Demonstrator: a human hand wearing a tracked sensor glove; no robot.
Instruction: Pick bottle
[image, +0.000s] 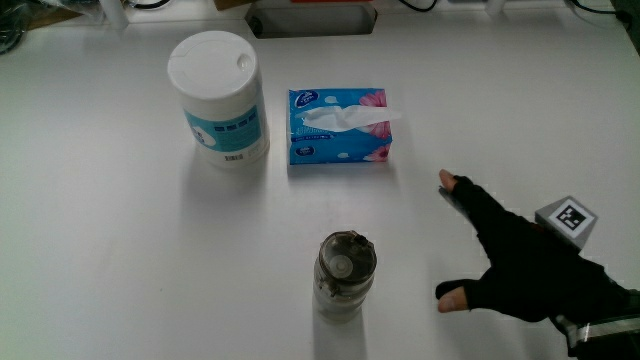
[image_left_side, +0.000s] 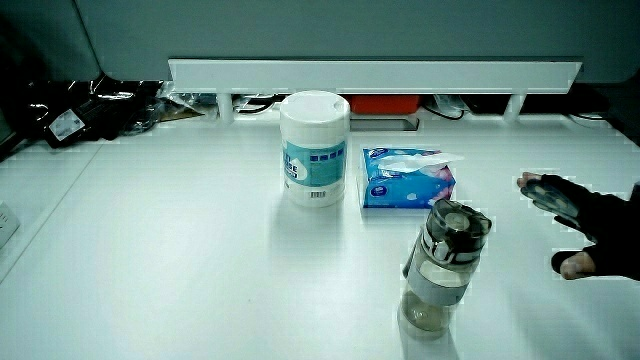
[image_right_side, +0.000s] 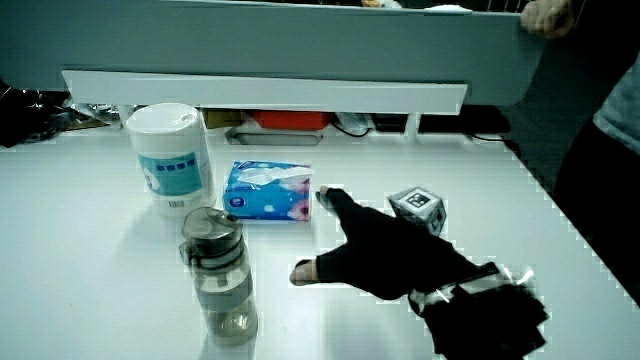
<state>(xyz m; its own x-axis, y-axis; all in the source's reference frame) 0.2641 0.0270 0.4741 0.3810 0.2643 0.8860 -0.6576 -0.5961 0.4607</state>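
So the bottle (image: 345, 275) is standing upright on the worktop (image: 120, 260), lid up, nearer the person than both the wipes tub (image: 218, 98) and the tissue box (image: 338, 126). Nothing is touching it; there's bare worktop all around.

The hand (image: 520, 265) is low over the worktop beside the bottle, well apart from it, palm down, with the cube (image: 566, 218) riding on its back. Fingers are spread and relaxed, holding nothing. In a side view (image_right_side: 385, 255) you can see the thumb and index finger splayed wide like a V, and the bottle (image_right_side: 218, 275) sits off the thumb side.

The relation that matters: in the main view, the bottle is at about 9 o'clock from the hand, pretty much level with the thumb tip. The tissue box is around 10 to 11 o'clock, close to where the index finger is pointing, so the reach wants to go sideways to the bottle rather than forward to the box.

The bottle's long axis is vertical, so I'd guess a side wrap around the body is the easy grab, with the open thumb-index V leading in. In a side view (image_left_side: 445, 265) the bottle looks clear and mostly empty, so probably light and a bit tippy if nudged. Only 1 hand here, so no choice about which one goes.
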